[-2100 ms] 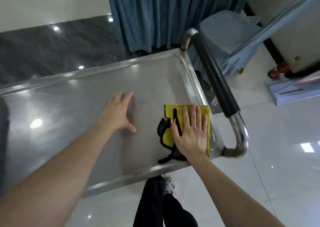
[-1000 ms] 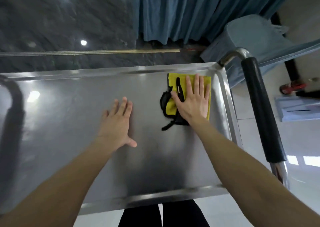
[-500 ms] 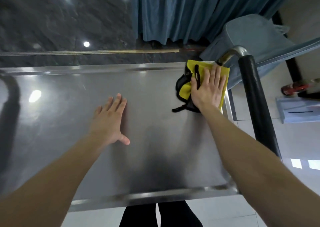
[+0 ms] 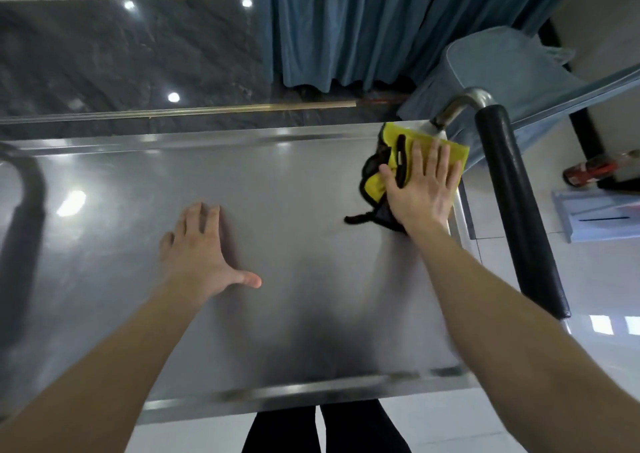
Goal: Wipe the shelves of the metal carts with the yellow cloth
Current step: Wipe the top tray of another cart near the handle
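Head camera: the right hand (image 4: 420, 193) lies flat, fingers straight, pressing the yellow cloth (image 4: 393, 141) into the far corner of the shelf (image 4: 294, 210), just beside the far end of the handle (image 4: 512, 203). An open palm rather than a grip probably spreads pressure so the cloth drags evenly along the rim. The left hand (image 4: 197, 255), well away from the handle near the shelf's middle, rests spread on bare steel, grasping nothing, likely steadying the cart (image 4: 277, 393) against rolling. The shelf is glossy steel with a raised lip. Past the handle's far end blue curtains (image 4: 363, 27) hang over a dark stone floor (image 4: 121, 54); pale tiles (image 4: 588, 279) lie on its outer side.
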The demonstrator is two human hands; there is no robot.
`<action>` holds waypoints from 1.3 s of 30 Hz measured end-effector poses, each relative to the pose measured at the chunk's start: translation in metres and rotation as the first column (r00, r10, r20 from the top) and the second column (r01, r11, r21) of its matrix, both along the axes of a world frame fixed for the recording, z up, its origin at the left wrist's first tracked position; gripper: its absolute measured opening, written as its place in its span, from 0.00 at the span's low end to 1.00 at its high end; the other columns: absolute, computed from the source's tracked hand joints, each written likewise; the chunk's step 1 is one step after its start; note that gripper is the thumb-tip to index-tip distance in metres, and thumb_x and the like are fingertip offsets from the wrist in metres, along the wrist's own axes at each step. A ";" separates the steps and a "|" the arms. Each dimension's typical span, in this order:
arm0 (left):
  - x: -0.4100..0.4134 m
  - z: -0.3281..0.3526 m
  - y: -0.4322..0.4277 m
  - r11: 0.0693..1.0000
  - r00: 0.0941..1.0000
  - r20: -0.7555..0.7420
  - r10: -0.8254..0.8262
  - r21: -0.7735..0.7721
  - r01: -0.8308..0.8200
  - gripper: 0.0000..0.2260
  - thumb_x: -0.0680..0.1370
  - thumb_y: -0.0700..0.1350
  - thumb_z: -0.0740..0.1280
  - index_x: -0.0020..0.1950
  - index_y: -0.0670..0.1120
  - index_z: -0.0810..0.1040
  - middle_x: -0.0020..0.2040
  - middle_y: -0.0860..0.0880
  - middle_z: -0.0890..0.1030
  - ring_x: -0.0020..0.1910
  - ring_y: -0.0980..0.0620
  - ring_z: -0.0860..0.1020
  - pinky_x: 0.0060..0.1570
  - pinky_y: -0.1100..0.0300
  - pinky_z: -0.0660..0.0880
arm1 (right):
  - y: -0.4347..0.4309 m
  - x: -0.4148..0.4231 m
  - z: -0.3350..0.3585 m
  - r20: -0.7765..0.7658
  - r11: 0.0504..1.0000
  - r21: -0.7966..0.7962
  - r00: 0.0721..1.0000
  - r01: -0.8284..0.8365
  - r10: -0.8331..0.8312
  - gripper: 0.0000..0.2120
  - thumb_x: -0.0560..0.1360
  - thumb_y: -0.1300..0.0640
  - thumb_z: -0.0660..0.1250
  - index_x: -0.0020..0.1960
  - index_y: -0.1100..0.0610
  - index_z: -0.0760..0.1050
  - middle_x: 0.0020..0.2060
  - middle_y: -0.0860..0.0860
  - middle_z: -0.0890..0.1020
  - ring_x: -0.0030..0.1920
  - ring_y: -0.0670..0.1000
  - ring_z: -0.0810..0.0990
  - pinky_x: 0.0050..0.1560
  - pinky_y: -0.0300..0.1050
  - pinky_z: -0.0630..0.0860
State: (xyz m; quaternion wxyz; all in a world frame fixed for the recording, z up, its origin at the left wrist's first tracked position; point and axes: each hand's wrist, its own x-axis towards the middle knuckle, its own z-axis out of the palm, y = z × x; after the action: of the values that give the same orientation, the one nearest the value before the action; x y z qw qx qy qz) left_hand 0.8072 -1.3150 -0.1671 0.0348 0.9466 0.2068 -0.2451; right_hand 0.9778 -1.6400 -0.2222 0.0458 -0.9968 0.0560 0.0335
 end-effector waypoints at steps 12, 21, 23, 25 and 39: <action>-0.034 0.005 0.020 0.999 0.998 -0.058 -0.037 -0.018 0.036 0.77 0.48 0.84 0.73 0.87 0.57 0.40 0.87 0.46 0.39 0.87 0.42 0.41 0.81 0.33 0.58 | 0.102 -0.025 -0.011 0.006 0.840 0.136 0.848 -0.525 0.529 0.34 0.82 0.26 0.48 0.85 0.35 0.53 0.87 0.55 0.53 0.87 0.56 0.46 0.84 0.63 0.44; -0.071 -0.001 0.018 0.996 0.995 -0.063 0.072 -0.044 -0.075 0.74 0.50 0.85 0.72 0.86 0.61 0.39 0.88 0.48 0.40 0.87 0.41 0.42 0.82 0.36 0.57 | 0.147 -0.034 -0.005 -0.023 0.987 0.095 0.991 -0.132 0.135 0.39 0.81 0.30 0.45 0.87 0.47 0.53 0.85 0.64 0.48 0.86 0.64 0.42 0.81 0.71 0.40; -0.074 -0.005 0.023 0.997 0.996 -0.054 0.066 -0.035 -0.068 0.75 0.48 0.88 0.68 0.86 0.62 0.40 0.88 0.48 0.41 0.87 0.41 0.44 0.82 0.37 0.59 | 0.217 -0.058 -0.009 -0.030 0.882 0.124 0.887 -0.455 0.461 0.38 0.82 0.30 0.45 0.87 0.45 0.52 0.86 0.62 0.46 0.86 0.63 0.41 0.81 0.69 0.38; -0.079 -0.009 0.027 0.998 0.997 -0.041 0.059 -0.023 -0.060 0.76 0.45 0.91 0.61 0.86 0.62 0.41 0.88 0.48 0.43 0.87 0.42 0.46 0.80 0.36 0.63 | 0.247 -0.073 -0.008 -0.062 0.765 0.127 0.765 -0.631 0.642 0.36 0.83 0.30 0.46 0.87 0.43 0.52 0.87 0.59 0.46 0.86 0.60 0.40 0.81 0.67 0.38; -0.046 0.004 -0.007 0.990 0.989 -0.081 -0.127 -0.068 0.121 0.68 0.60 0.66 0.85 0.87 0.65 0.42 0.89 0.50 0.40 0.88 0.45 0.45 0.80 0.41 0.66 | 0.075 -0.029 -0.003 0.002 0.987 0.062 0.989 -0.148 0.148 0.39 0.81 0.27 0.44 0.87 0.43 0.51 0.86 0.59 0.48 0.86 0.60 0.41 0.82 0.68 0.40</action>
State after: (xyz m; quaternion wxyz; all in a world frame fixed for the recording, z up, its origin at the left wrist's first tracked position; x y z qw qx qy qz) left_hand 0.7610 -1.3222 -0.1635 0.0406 0.9446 0.1410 -0.2935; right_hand 0.9491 -1.5649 -0.2256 0.0741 -0.9963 -0.0194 0.0400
